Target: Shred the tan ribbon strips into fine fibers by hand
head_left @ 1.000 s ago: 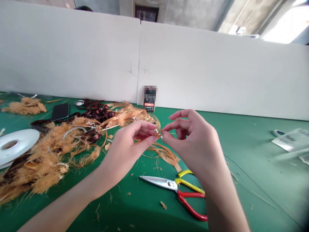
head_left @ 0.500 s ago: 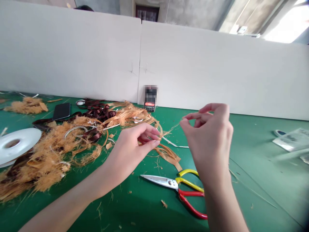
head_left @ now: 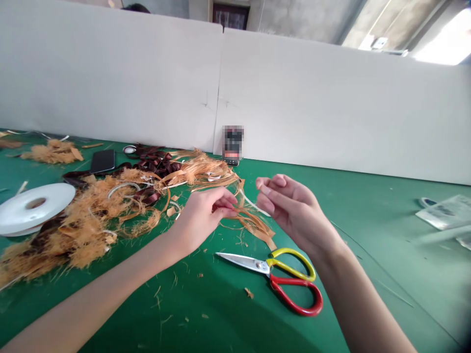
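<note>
My left hand (head_left: 204,215) is closed in a pinch on a frayed tan ribbon (head_left: 257,226), whose strips trail right across the table from the fingertips. A little to the right, my right hand (head_left: 290,203) is raised with its fingers curled and their tips close together; whatever they may pinch is too small to make out. Below both hands lie scissors (head_left: 263,267) with one yellow and one red handle, blades pointing left. A thin white strip (head_left: 255,203) lies between the hands.
Tan fibre and ribbon scraps (head_left: 91,220) heap on the left beside a white spool (head_left: 55,201). Dark brown ribbon (head_left: 158,164) and a black phone (head_left: 103,161) lie behind. Another phone (head_left: 232,144) leans on the white partition (head_left: 312,103). A clear plastic packet (head_left: 447,211) lies at right.
My right hand has turned over, its palm side now showing, and moved left toward my left hand. The thin fibres seen earlier between the hands no longer show. The view has shifted slightly.
</note>
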`<state>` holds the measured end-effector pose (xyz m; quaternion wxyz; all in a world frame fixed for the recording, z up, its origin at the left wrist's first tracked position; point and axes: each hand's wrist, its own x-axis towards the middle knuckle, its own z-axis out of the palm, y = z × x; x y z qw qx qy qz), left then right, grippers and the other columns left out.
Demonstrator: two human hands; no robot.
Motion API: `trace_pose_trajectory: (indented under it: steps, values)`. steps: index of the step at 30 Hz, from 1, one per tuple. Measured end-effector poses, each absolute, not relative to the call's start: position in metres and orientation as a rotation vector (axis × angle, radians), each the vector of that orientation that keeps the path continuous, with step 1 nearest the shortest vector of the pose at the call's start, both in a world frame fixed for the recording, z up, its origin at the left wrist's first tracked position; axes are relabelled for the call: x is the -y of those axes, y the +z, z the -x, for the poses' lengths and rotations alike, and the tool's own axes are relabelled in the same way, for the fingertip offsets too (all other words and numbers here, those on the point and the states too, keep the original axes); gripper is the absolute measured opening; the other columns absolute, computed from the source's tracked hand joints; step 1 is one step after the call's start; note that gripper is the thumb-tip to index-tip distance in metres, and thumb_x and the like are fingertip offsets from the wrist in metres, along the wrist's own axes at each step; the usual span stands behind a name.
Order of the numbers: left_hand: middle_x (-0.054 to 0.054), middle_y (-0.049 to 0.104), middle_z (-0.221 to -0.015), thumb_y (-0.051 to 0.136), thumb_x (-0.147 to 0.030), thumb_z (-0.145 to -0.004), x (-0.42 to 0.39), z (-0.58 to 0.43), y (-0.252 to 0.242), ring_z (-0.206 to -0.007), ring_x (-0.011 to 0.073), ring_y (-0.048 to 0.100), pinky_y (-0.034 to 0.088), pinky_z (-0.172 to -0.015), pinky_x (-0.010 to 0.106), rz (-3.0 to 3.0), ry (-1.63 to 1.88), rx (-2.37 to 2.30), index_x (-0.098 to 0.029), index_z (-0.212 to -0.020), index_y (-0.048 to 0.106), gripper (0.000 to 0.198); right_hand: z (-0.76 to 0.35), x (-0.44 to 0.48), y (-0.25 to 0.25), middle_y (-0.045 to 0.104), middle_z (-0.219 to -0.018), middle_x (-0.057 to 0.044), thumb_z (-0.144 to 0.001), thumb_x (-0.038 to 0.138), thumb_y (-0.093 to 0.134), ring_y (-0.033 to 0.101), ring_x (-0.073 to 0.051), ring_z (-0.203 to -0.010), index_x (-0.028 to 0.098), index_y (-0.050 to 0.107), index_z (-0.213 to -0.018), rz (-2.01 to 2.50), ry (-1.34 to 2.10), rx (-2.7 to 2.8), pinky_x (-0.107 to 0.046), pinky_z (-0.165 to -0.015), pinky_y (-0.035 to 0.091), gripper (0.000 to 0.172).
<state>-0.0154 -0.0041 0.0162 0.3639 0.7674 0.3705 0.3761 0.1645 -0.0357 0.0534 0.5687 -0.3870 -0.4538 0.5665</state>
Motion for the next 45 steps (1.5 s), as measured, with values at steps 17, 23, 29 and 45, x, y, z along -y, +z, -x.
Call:
trace_pose_trajectory:
  steps: [17,23,29,45]
  values:
    - [0.002,0.067,-0.076,0.058,-0.010,-0.078,0.011,0.054,0.003,-0.068,0.0155,0.059,0.045,-0.065,0.029,-2.071,0.777,-0.995,-0.019,-0.080,0.062,0.009,-0.248,0.060,-0.010,0.062,-0.079,-0.007,-0.070,0.014,0.052,0.060,-0.027,-0.080,0.022,0.051,-0.088,1.746,0.278,1.822,-0.040,-0.068,0.046,0.020]
    - [0.004,0.070,-0.086,0.065,-0.019,-0.076,0.024,0.045,-0.001,-0.073,0.0165,0.062,0.048,-0.068,0.030,-1.726,0.774,-0.985,-0.019,-0.088,0.065,0.011,-0.227,0.074,-0.025,0.062,-0.115,-0.014,-0.073,0.028,0.062,0.043,-0.034,-0.123,0.022,0.058,-0.091,1.682,0.249,1.718,-0.056,-0.102,0.033,0.020]
    - [0.007,0.068,-0.088,0.069,-0.019,-0.074,0.039,0.026,-0.005,-0.086,0.0185,0.064,0.049,-0.080,0.033,-1.378,0.861,-0.907,-0.016,-0.090,0.065,0.017,-0.186,0.091,-0.021,0.062,-0.098,-0.012,-0.084,0.043,0.057,0.061,-0.025,-0.090,0.020,0.052,-0.096,1.670,0.502,1.440,-0.046,-0.081,0.049,0.026]
    - [0.003,0.066,-0.101,0.066,-0.010,-0.073,0.044,-0.002,-0.014,-0.092,0.0141,0.061,0.047,-0.082,0.024,-0.925,1.027,-0.749,-0.021,-0.102,0.066,0.031,-0.136,0.072,-0.019,0.065,-0.079,-0.001,-0.076,0.044,0.068,0.059,-0.013,-0.073,0.019,0.063,-0.085,1.211,1.199,1.188,-0.028,-0.071,0.048,0.027]
